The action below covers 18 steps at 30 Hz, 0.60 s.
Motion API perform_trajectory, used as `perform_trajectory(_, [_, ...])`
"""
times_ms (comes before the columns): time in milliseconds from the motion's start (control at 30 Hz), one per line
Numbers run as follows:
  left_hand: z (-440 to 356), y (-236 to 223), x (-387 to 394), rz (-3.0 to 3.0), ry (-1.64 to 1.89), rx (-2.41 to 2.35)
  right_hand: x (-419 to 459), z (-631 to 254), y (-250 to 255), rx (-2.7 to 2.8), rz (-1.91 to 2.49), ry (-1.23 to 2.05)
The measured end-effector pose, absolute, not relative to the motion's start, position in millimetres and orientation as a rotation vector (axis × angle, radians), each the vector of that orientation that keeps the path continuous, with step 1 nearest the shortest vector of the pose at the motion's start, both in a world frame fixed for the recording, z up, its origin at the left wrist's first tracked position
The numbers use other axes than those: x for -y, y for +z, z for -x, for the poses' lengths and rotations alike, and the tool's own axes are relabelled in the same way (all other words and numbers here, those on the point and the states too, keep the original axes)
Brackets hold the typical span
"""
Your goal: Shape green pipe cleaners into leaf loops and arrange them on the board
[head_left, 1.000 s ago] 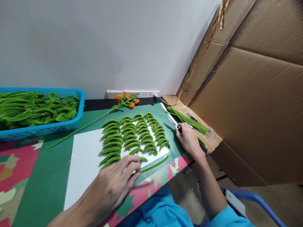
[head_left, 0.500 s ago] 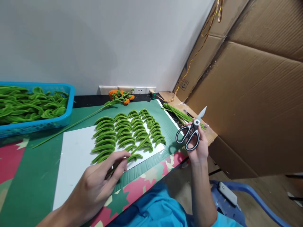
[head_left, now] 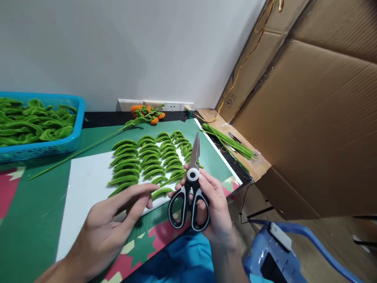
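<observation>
My right hand (head_left: 216,202) grips black-and-white scissors (head_left: 193,174) near the pivot. Their blades are together and point up and away, with the handle loops toward me. Thumb and index finger of my left hand (head_left: 107,226) curl toward each other over the front of the white sheet (head_left: 85,192). Something dark green shows faintly behind these fingers, but I cannot make it out. A curved fuzzy green leaf (head_left: 161,192) lies by the left fingertips. Beyond it, rows of similar leaves (head_left: 149,157) cover the sheet, partly hidden by the scissors.
A blue basket (head_left: 77,129) of fuzzy green pieces stands at the left. Behind the sheet lies a long-stemmed orange flower (head_left: 154,120). Green stems (head_left: 229,141) lie at the right, before a cardboard wall (head_left: 318,118). A blue chair (head_left: 262,255) stands lower right.
My right hand has brought the scissors left and toward me, close to my left hand, turning the blades more upright. My view has shifted slightly.
</observation>
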<state>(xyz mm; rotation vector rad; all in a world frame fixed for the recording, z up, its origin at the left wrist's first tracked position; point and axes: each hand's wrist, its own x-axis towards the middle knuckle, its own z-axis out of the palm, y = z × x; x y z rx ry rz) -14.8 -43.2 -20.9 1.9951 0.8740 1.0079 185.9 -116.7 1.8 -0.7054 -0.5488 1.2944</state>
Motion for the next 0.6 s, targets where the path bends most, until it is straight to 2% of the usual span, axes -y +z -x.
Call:
perform_trajectory(267, [18,-20,43,-2.022,0.991,-0.756,119,-168,2,0.354,0.589,1.508])
perform_trajectory(600, [15,-19,41,-1.783,0.978,-0.850,123,-167,0,0.427,0.670,1.511])
